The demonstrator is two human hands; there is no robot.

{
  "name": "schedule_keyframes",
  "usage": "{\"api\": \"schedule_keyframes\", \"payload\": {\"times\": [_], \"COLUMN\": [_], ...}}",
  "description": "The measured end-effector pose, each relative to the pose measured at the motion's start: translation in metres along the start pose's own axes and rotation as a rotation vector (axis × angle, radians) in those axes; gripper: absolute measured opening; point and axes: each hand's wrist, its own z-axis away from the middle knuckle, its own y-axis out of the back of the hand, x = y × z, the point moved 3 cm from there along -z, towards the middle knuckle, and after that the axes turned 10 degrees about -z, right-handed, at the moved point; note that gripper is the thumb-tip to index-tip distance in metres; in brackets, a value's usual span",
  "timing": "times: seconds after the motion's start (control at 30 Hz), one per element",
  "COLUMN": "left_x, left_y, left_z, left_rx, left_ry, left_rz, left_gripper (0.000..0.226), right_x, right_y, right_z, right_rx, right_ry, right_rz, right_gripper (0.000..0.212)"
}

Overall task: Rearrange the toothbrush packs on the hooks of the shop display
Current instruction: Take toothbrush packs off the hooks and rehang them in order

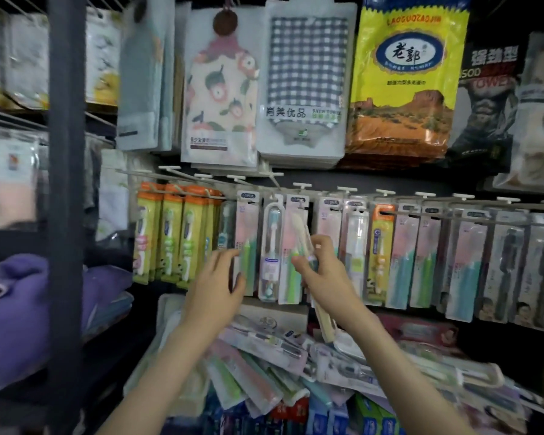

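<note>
The display board [358, 180] fills most of my view. Big towel packs [305, 76] hang along its top, out of the way of the job. Below them runs the row of toothbrush packs [405, 252], each hung by its card from a white-tipped hook [346, 189], so the faces show side by side. Under the row lies a heap of loose packs [264, 372], flat and crossing one another. I judge these are waiting for a place on the hooks.

My left grip [215, 284] is spread, with its fingertips at the near edge of a pink-and-green pack [247, 233]. I judge it is there to steady that pack and keep the neighbours from swinging into the gap I am working in.

My right grip [325, 273] pinches a pale pack [299, 227] about its middle, fingers curled across the front. The pack is tilted, its top leaning left towards the hooks and its foot poking out below my wrist. Holding it mid-length lets me steer the card's hole. The top sits just beside a pack with a blue brush [271, 246]. Blur hides whether the hole is on a hook or free. The task is part done, and threading that hole calls for a level, slow approach.
</note>
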Motion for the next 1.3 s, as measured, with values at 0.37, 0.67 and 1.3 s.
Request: {"api": "schedule_keyframes", "payload": {"times": [0.37, 0.67, 1.3], "left_x": [-0.099, -0.127, -0.127], "left_y": [0.024, 0.01, -0.013], "left_z": [-0.033, -0.045, -0.041], "left_rx": [0.033, -0.024, -0.033], "left_ry": [-0.115, -0.076, -0.132], "left_rz": [-0.468, -0.529, -0.613], "left_gripper": [0.083, 0.091, 0.104], "right_x": [0.005, 0.013, 0.028], "right_y": [-0.118, -0.151, -0.187], "right_z": [-0.06, -0.103, -0.132], "right_rx": [-0.052, 0.088, 0.213], "right_ry": [0.207, 0.095, -0.083], "right_rz": [0.693, 0.844, 0.353], "right_gripper": [0.037, 0.034, 0.016]}}
